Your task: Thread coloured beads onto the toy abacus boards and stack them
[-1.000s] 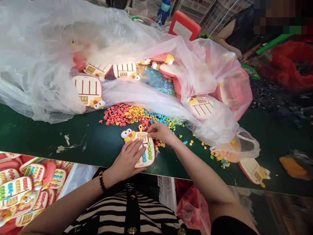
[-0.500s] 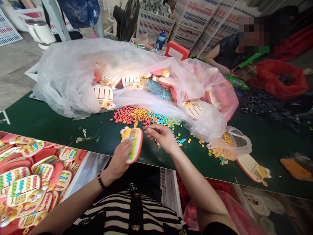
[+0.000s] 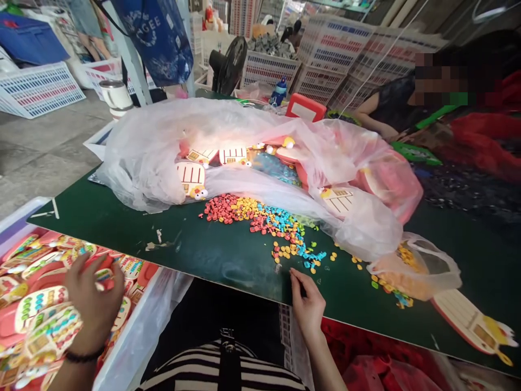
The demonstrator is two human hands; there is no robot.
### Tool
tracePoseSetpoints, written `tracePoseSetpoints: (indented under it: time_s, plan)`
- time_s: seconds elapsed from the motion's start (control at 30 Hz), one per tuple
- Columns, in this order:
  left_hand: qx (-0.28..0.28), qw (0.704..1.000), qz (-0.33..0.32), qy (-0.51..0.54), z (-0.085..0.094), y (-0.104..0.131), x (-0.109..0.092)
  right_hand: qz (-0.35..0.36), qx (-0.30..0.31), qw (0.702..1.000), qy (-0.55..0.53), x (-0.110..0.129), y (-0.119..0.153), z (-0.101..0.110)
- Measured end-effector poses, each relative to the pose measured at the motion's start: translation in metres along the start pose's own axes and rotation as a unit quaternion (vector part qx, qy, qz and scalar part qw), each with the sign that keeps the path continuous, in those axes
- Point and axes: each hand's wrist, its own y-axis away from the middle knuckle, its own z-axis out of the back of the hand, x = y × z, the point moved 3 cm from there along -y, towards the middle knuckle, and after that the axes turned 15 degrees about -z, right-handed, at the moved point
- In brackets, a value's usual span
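Note:
My left hand (image 3: 95,296) is over a crate of finished-looking toys at the lower left, its fingers spread and nothing gripped in them. Under and around it lie chick-headed toy boards (image 3: 40,304) with rows of coloured pieces. My right hand (image 3: 308,304) is at the table's front edge, thumb and fingertips drawn together; whether a small piece sits between them cannot be made out. Just beyond it spreads a pile of small red, yellow, blue and green pieces (image 3: 280,220). Several toy boards with bare slots (image 3: 191,176) lie in a clear plastic bag (image 3: 138,157) behind the pile.
A small bag of yellow pieces (image 3: 415,266) and a toy board (image 3: 468,320) lie at the right of the green table (image 3: 228,260). A co-worker (image 3: 382,117) is at the far right. Behind stand a fan (image 3: 232,65), a blue bottle (image 3: 279,91) and stacked crates (image 3: 334,43).
My left hand has moved left from the table to the crate and let go of the toy board. My right hand has drawn back from the pieces. The view has shifted left.

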Motion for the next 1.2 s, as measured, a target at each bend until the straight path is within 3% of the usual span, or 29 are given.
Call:
tracePoseSetpoints:
  time_s: [0.03, 0.07, 0.1, 0.17, 0.27, 0.33, 0.43, 0.53, 0.6, 0.7, 0.8, 0.87, 0.97, 1.07, 1.13, 1.17, 1.2]
  plan:
    - [-0.026, 0.999, -0.048, 0.002, -0.019, -0.022, -0.017, 0.010, -0.007, 1.000, 0.009, 0.000, 0.001, -0.002]
    - [-0.010, 0.996, -0.081, 0.031, -0.043, -0.046, -0.034, 0.025, -0.015, 0.999, 0.018, 0.001, 0.001, -0.003]
    - [0.034, 0.992, -0.107, 0.056, -0.069, -0.072, -0.049, 0.043, -0.020, 0.999, 0.028, 0.002, 0.002, -0.005]
    - [0.183, 0.972, -0.137, 0.062, -0.127, -0.127, -0.072, 0.080, -0.027, 0.995, 0.048, 0.003, 0.003, -0.007]
    - [0.266, 0.951, -0.150, 0.055, -0.202, -0.205, -0.089, 0.104, -0.034, 0.991, 0.071, 0.003, 0.006, -0.006]
    - [0.311, 0.940, -0.136, 0.033, -0.245, -0.242, -0.091, 0.100, -0.037, 0.991, 0.078, 0.003, 0.006, -0.004]
    - [0.354, 0.930, -0.099, -0.007, -0.289, -0.271, -0.093, 0.093, -0.034, 0.991, 0.087, 0.006, 0.007, -0.002]
    - [0.370, 0.925, -0.082, -0.027, -0.307, -0.281, -0.096, 0.088, -0.034, 0.991, 0.098, 0.007, 0.006, -0.001]
    - [0.371, 0.924, -0.092, -0.024, -0.306, -0.287, -0.100, 0.086, -0.039, 0.990, 0.103, 0.007, 0.006, -0.001]
    - [0.356, 0.925, -0.134, -0.001, -0.289, -0.303, -0.105, 0.084, -0.047, 0.990, 0.107, 0.006, 0.006, -0.002]
    - [0.328, 0.923, -0.196, 0.047, -0.254, -0.311, -0.107, 0.076, -0.044, 0.990, 0.112, 0.006, 0.005, -0.005]
    - [0.277, 0.914, -0.260, 0.140, -0.220, -0.300, -0.111, 0.062, -0.040, 0.991, 0.109, 0.006, 0.005, -0.006]
    - [0.194, 0.856, -0.351, 0.326, -0.159, -0.248, -0.116, 0.021, -0.040, 0.995, 0.092, 0.007, 0.003, -0.007]
    - [0.191, 0.777, -0.427, 0.421, -0.108, -0.163, -0.125, -0.037, -0.022, 0.997, 0.069, 0.007, -0.002, -0.007]
    - [0.226, 0.724, -0.486, 0.434, -0.087, -0.105, -0.132, -0.061, 0.000, 0.996, 0.064, 0.009, -0.004, -0.010]
    - [0.256, 0.708, -0.511, 0.415, -0.082, -0.080, -0.135, -0.065, 0.012, 0.996, 0.068, 0.011, -0.006, -0.012]
    - [0.248, 0.710, -0.522, 0.402, -0.079, -0.060, -0.137, -0.065, 0.023, 0.995, 0.076, 0.013, -0.008, -0.016]
